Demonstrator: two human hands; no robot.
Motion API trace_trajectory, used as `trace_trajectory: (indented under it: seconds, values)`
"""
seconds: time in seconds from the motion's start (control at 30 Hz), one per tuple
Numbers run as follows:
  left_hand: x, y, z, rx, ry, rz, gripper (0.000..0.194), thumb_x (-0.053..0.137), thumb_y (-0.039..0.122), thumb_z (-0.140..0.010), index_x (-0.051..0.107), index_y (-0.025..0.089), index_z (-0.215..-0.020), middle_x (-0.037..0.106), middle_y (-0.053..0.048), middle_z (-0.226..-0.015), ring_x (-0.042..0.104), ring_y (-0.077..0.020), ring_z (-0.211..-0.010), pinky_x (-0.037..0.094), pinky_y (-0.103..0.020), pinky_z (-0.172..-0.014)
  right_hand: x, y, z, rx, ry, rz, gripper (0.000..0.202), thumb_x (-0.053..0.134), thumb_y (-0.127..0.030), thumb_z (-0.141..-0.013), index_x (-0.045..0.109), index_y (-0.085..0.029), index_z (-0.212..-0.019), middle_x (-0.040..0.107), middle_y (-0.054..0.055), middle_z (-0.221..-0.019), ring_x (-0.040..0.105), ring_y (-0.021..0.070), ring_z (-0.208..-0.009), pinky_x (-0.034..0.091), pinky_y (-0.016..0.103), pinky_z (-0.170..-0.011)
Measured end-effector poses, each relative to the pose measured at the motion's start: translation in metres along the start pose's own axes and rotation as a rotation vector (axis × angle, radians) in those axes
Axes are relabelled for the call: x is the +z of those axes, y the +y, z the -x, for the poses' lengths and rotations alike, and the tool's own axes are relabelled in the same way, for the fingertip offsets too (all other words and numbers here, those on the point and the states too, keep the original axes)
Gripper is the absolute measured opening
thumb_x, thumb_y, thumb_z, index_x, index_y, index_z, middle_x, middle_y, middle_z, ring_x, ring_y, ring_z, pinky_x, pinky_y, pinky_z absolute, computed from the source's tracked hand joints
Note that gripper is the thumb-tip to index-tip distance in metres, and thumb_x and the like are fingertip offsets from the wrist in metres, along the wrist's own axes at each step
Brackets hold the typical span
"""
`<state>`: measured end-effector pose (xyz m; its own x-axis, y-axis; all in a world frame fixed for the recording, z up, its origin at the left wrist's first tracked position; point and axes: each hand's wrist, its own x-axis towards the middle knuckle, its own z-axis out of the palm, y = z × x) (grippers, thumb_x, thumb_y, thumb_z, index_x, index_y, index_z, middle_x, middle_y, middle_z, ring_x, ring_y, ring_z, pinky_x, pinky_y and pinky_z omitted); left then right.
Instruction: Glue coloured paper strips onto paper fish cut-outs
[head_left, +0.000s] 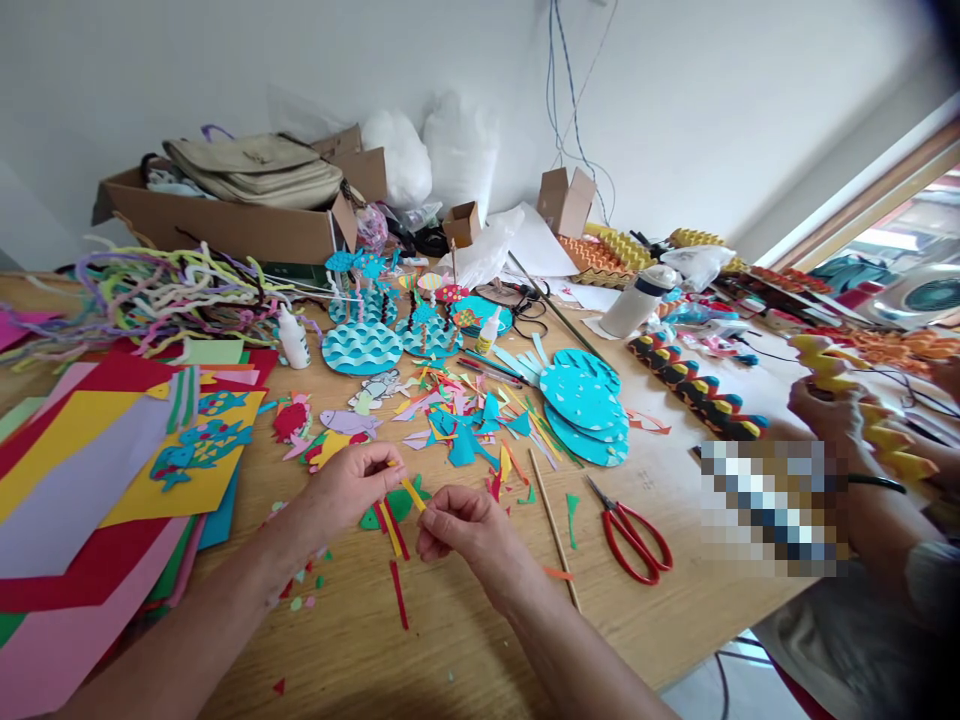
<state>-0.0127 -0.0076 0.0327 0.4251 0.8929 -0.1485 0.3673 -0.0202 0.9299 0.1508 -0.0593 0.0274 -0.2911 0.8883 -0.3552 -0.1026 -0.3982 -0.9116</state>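
A thin yellow paper strip (412, 493) is stretched between my two hands. My left hand (365, 474) pinches its upper end, and my right hand (459, 525) pinches the lower end. Beneath them on the table lies a green paper fish (390, 508), partly hidden by my hands. Red and yellow paper strips (393, 530) lie across it, and a separate red strip (399, 596) is nearer to me. A purple paper fish (349, 423) rests beyond my left hand. Right of my right hand are a wooden stick (553, 525) and red-handled scissors (636, 540) with blades apart.
Coloured paper sheets (82, 500) are stacked at left. Paper scraps (465, 420) and blue discs (585, 400) lie ahead, with glue bottles (293, 340) and finished fish stands (362, 345) behind. At right, another person's hand (829, 405) holds a yellow zigzag piece (817, 360).
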Motion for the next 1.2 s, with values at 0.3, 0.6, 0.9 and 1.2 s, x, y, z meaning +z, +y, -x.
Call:
trace_trajectory:
  seconds: [0.3,0.6,0.9,1.2]
  values:
    - [-0.015,0.013,0.007,-0.087,-0.127,0.155,0.028,0.049,0.045,-0.071,0.043,0.019,-0.062,0.04,0.007,-0.054,0.038,-0.0078,-0.047,0.031,-0.02,-0.046,-0.037,0.009,0.005,-0.365,0.093,0.395,0.02,0.043,-0.03,-0.085,0.057,-0.016,-0.085,0.06,0.004,-0.075,0.057,0.0128,-0.067,0.044,0.026,-0.061]
    - [-0.005,0.012,-0.002,-0.062,-0.179,0.009,0.031,0.046,0.046,-0.07,0.041,0.019,-0.056,0.036,0.008,-0.049,0.034,-0.008,-0.045,0.027,-0.019,-0.042,-0.019,0.003,0.006,-1.072,0.082,1.139,0.023,0.041,-0.005,-0.084,0.058,-0.017,-0.094,0.062,0.006,-0.083,0.055,0.0145,-0.075,0.044,0.025,-0.064]
    - [-0.009,-0.013,-0.006,-0.025,-0.063,-0.217,0.025,0.042,0.038,-0.071,0.048,0.019,-0.056,0.042,0.005,-0.054,0.04,-0.012,-0.054,0.03,-0.022,-0.049,-0.011,0.023,-0.006,-0.968,0.108,1.198,0.019,0.043,-0.012,-0.086,0.061,-0.016,-0.081,0.064,0.005,-0.078,0.057,0.013,-0.07,0.043,0.022,-0.062]
    - [-0.005,-0.028,-0.009,0.032,0.095,-0.448,0.012,0.047,0.02,-0.067,0.049,0.019,-0.056,0.052,0.003,-0.06,0.048,-0.0142,-0.061,0.034,-0.024,-0.056,-0.009,0.04,-0.014,-0.797,0.066,1.308,0.017,0.046,-0.017,-0.087,0.061,-0.019,-0.08,0.061,0.003,-0.076,0.054,0.0131,-0.071,0.04,0.023,-0.064]
